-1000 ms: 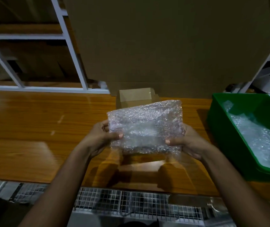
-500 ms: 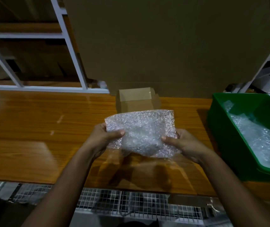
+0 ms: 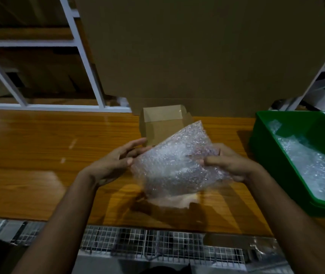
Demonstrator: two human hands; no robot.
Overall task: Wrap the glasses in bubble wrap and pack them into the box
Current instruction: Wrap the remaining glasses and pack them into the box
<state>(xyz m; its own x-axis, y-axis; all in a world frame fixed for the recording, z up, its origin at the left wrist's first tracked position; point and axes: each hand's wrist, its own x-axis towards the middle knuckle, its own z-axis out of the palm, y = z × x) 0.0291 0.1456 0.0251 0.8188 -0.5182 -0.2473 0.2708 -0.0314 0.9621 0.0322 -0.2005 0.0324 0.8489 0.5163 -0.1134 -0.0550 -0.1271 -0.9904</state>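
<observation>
A bundle of clear bubble wrap (image 3: 174, 165) hangs above the wooden table, tilted with its top corner toward the right. What lies inside it is hidden by the wrap. My right hand (image 3: 230, 165) grips its right side, thumb on top. My left hand (image 3: 118, 159) touches the bundle's left edge with straight, spread fingers. Just behind the bundle stands a small open cardboard box (image 3: 161, 123), its flap raised.
A green plastic bin (image 3: 266, 139) with more bubble wrap stands at the right. A large cardboard sheet (image 3: 197, 56) leans upright at the back, next to white shelf frames (image 3: 82, 56). A wire mesh rack (image 3: 157, 246) runs below the wooden table (image 3: 29, 155) at its front edge.
The bundle has turned from level to tilted and moved slightly right. My left hand let go of its pinch and now lies open against the edge. My right hand keeps its grip.
</observation>
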